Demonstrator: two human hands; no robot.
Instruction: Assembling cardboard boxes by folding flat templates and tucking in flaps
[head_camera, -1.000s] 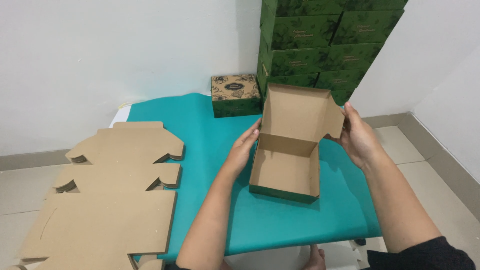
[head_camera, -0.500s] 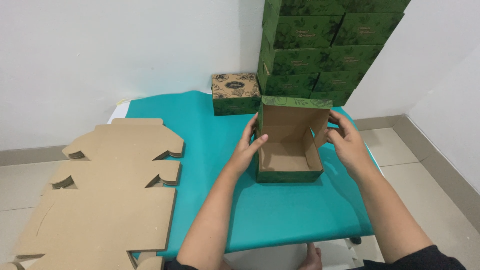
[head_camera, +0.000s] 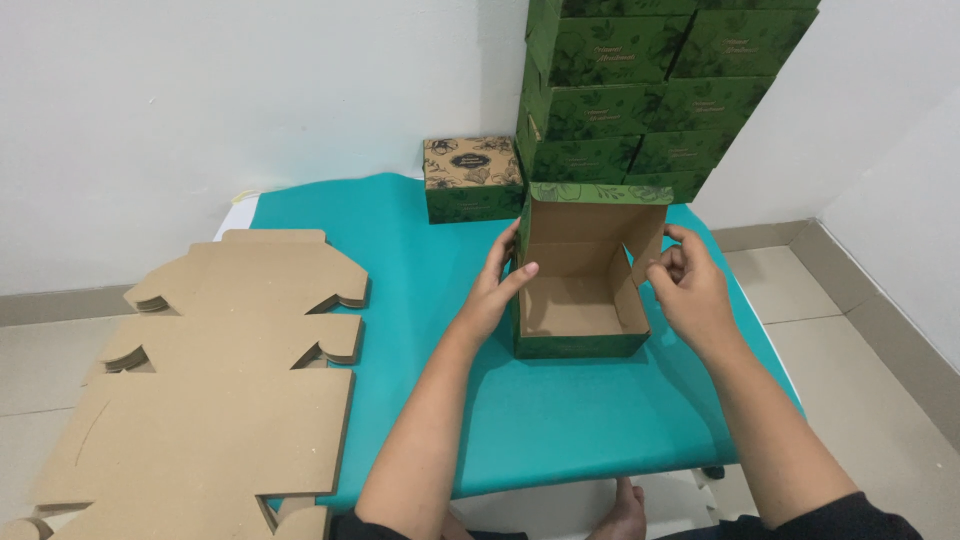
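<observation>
So you've got the box standing on the teal cloth, pretty much in the middle of it, right in front of the stack of finished green boxes. The bottom and all four walls look formed already: brown cardboard inside, green print outside, and it sits square on its base. The lid is up at the back with its green front lip folded over at the top, so closing it is the part that's not done yet.

Your left hand is flat against the left wall, fingers spread and the thumb hooked over the rim into the box, so it's bracing rather than gripping. Your right hand is at the right wall, fingertips curled in around the side flap at the lid's corner. Looks to me like a loose pinch on that flap, but I can't tell how tight.

What's left, by my read: tuck the side flaps in, bring the lid down, slot the lip. Then there's the pile of flat cardboard blanks on your left, so plenty more to fold. One closed box with a brown top sits behind, near the wall.
</observation>
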